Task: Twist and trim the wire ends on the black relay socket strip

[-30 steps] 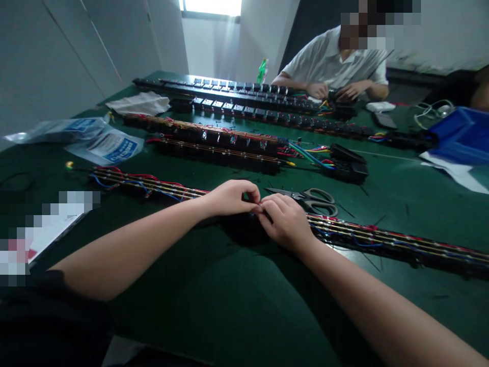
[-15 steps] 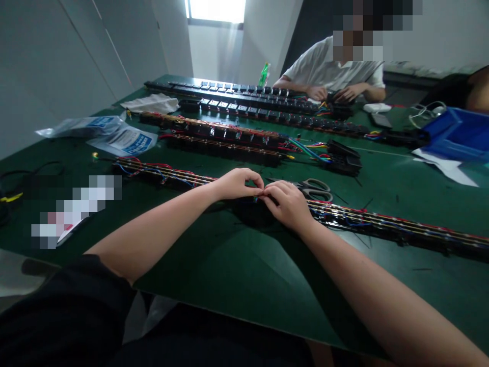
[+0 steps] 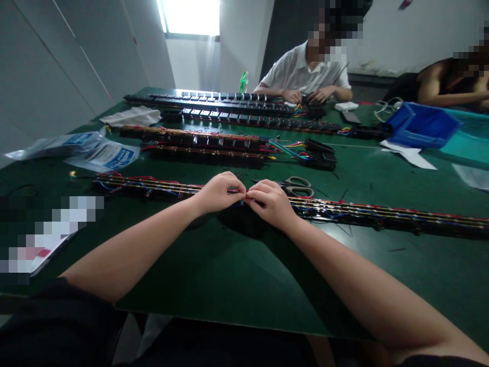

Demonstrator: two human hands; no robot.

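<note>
A long black bar carrying red, blue and brass-coloured wires (image 3: 344, 208) lies across the green table. Over its middle my left hand (image 3: 223, 192) has thumb and forefinger pinched together. My right hand (image 3: 270, 203) pinches right beside it, so the fingertips of both hands almost meet. Whatever sits between the fingertips is too small to make out, though it may be part of the wiring. Just behind my right hand lie scissors (image 3: 298, 186) with grey and black handles, their blades partly hidden.
More wired black bars (image 3: 214, 133) lie further back. Plastic bags (image 3: 103, 153) and a white cloth (image 3: 132, 116) are at left, a blue bin (image 3: 416, 125) at right. A co-worker in a white shirt (image 3: 305, 71) handles something across the green table (image 3: 183, 285); another person sits far right.
The camera view has swung right, so the scene sits further left, and more of the blue bin and the second person shows. Both hands keep pinching at the same spot on the bar.
</note>
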